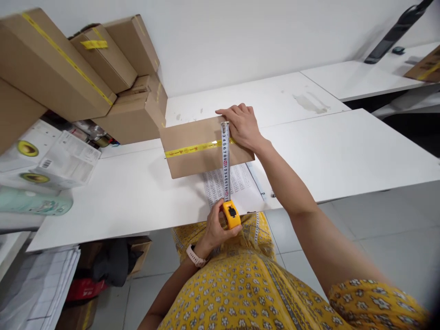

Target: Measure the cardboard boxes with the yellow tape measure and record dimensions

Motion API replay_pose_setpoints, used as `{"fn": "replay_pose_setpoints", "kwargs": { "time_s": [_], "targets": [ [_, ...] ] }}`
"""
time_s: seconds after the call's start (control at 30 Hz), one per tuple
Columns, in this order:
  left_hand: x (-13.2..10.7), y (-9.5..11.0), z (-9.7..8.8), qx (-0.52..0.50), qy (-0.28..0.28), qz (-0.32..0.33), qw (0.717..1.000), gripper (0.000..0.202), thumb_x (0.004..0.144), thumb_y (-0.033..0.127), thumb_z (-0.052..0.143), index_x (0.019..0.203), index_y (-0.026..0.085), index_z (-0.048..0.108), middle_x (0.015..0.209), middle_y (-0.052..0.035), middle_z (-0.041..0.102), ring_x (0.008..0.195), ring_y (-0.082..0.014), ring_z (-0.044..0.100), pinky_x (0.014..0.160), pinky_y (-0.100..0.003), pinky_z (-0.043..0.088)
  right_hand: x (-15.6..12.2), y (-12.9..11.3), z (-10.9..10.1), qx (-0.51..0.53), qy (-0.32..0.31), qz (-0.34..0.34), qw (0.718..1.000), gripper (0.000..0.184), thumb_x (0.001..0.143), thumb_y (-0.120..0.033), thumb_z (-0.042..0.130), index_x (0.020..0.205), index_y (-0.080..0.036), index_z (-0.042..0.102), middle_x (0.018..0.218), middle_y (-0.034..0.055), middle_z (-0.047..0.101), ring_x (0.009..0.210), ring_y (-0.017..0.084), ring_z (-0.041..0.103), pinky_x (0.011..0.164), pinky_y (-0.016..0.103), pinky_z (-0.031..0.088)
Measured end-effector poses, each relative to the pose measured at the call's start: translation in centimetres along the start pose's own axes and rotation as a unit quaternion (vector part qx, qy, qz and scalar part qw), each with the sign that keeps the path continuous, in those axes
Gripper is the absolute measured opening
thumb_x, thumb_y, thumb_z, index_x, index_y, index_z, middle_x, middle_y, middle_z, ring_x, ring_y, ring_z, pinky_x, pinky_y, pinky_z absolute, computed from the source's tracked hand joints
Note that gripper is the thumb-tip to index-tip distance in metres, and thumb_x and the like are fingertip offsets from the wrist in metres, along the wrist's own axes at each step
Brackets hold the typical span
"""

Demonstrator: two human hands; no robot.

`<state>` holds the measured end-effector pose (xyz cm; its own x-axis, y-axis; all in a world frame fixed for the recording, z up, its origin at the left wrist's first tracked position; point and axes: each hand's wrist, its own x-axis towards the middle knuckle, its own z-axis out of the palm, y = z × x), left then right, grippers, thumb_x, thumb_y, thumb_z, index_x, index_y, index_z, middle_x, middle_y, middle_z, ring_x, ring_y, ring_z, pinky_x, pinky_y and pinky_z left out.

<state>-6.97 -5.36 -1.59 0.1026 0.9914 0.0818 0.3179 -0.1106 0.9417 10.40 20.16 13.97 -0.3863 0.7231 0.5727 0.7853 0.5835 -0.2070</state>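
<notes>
A cardboard box (192,162) with yellow printed tape along it rests near the front edge of the white table, tilted a little. My right hand (243,126) is wrapped over its far right end. Low in front, my left hand (220,228) grips the yellow case of a tape measure (232,216). The silver blade is pulled out and runs across the top of the box, with its metal end at the far edge beside my right fingers. Printed sheets (240,179) lie partly under the box.
Several cardboard boxes (127,114) are stacked at the back left against the wall. White cartons with avocado pictures (48,153) and a mint-green bottle (37,201) stand at the left. A black cylindrical device (395,34) leans at the far right. The white table (330,156) ends close to my body.
</notes>
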Motion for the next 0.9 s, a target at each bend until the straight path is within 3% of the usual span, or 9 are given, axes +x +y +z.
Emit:
{"fn": "replay_pose_setpoints", "kwargs": {
  "time_s": [0.1, 0.23, 0.43, 0.53, 0.63, 0.7, 0.8, 0.9],
  "targets": [
    [-1.0, -1.3, -0.5, 0.035, -0.005, -0.003, 0.999, 0.092, 0.067, 0.046, 0.085, 0.144, 0.019, 0.042, 0.130, -0.0147, 0.065, 0.113, -0.0313, 0.069, 0.101, -0.051, 0.058, -1.4, -1.2, -0.8, -0.024, -0.009, 0.006, 1.000, 0.049, 0.109, -0.046, 0.024, 0.146, -0.030, 0.052, 0.125, 0.0101, 0.064, 0.120, 0.031, 0.051, 0.106, 0.051, 0.035],
    [-1.7, -1.8, -1.2, 0.058, 0.000, 0.005, 0.998, 0.093, 0.064, 0.045, 0.086, 0.143, 0.020, 0.044, 0.126, -0.0127, 0.068, 0.112, -0.0312, 0.070, 0.102, -0.051, 0.057, -5.2, -2.7, -1.8, -0.022, -0.002, -0.001, 1.000, 0.053, 0.107, -0.056, 0.027, 0.145, -0.031, 0.055, 0.132, 0.0110, 0.063, 0.122, 0.032, 0.051, 0.106, 0.053, 0.034],
    [-1.6, -1.6, -1.2, 0.047, 0.010, 0.001, 0.999, 0.092, 0.063, 0.043, 0.087, 0.142, 0.021, 0.046, 0.125, -0.0136, 0.068, 0.112, -0.0319, 0.070, 0.101, -0.050, 0.056, -12.1, -3.2, 0.3, 0.000, 0.012, 0.026, 1.000, 0.042, 0.102, -0.052, 0.048, 0.137, -0.033, 0.064, 0.133, 0.0112, 0.067, 0.121, 0.033, 0.053, 0.102, 0.051, 0.033],
    [-1.5, -1.4, -1.3, 0.054, 0.010, -0.007, 0.998, 0.092, 0.063, 0.043, 0.086, 0.142, 0.020, 0.045, 0.124, -0.0134, 0.068, 0.110, -0.0315, 0.071, 0.100, -0.049, 0.057, -13.2, -2.8, 1.2, 0.010, 0.007, 0.051, 0.999, 0.039, 0.103, -0.045, 0.050, 0.136, -0.032, 0.066, 0.133, 0.0108, 0.068, 0.124, 0.032, 0.053, 0.104, 0.051, 0.034],
    [-1.7, -0.7, -1.6, 0.074, 0.000, -0.001, 0.997, 0.092, 0.062, 0.043, 0.087, 0.142, 0.019, 0.047, 0.125, -0.0140, 0.069, 0.111, -0.0326, 0.071, 0.101, -0.050, 0.056, -12.5, -2.7, 0.1, 0.068, 0.029, 0.086, 0.994, 0.042, 0.106, -0.047, 0.040, 0.134, -0.031, 0.067, 0.128, 0.0101, 0.070, 0.119, 0.030, 0.058, 0.104, 0.051, 0.039],
    [-2.2, 0.0, -1.9, 0.091, -0.037, 0.011, 0.995, 0.090, 0.063, 0.042, 0.089, 0.141, 0.020, 0.050, 0.131, -0.0149, 0.068, 0.117, -0.0347, 0.069, 0.106, -0.052, 0.054, -11.8, -3.0, -1.8, 0.159, 0.069, 0.122, 0.977, 0.050, 0.107, -0.056, 0.032, 0.137, -0.032, 0.065, 0.122, 0.0094, 0.071, 0.111, 0.028, 0.063, 0.098, 0.050, 0.047],
    [-3.3, 1.3, -2.3, 0.092, -0.114, 0.008, 0.989, 0.088, 0.064, 0.041, 0.091, 0.142, 0.024, 0.054, 0.137, -0.0138, 0.067, 0.124, -0.0362, 0.067, 0.111, -0.054, 0.051, -11.7, -3.6, -4.9, 0.333, 0.137, 0.182, 0.915, 0.062, 0.103, -0.070, 0.030, 0.139, -0.032, 0.062, 0.104, 0.0066, 0.073, 0.090, 0.022, 0.067, 0.077, 0.041, 0.056],
    [-4.2, 2.3, -2.3, 0.071, -0.152, -0.008, 0.986, 0.086, 0.063, 0.040, 0.093, 0.141, 0.027, 0.058, 0.136, -0.0132, 0.068, 0.123, -0.0373, 0.067, 0.111, -0.055, 0.052, -13.3, -4.1, -7.2, 0.436, 0.161, 0.227, 0.856, 0.058, 0.097, -0.075, 0.042, 0.118, -0.030, 0.073, 0.078, 0.0024, 0.067, 0.064, 0.016, 0.061, 0.056, 0.032, 0.052]
  ]
}}
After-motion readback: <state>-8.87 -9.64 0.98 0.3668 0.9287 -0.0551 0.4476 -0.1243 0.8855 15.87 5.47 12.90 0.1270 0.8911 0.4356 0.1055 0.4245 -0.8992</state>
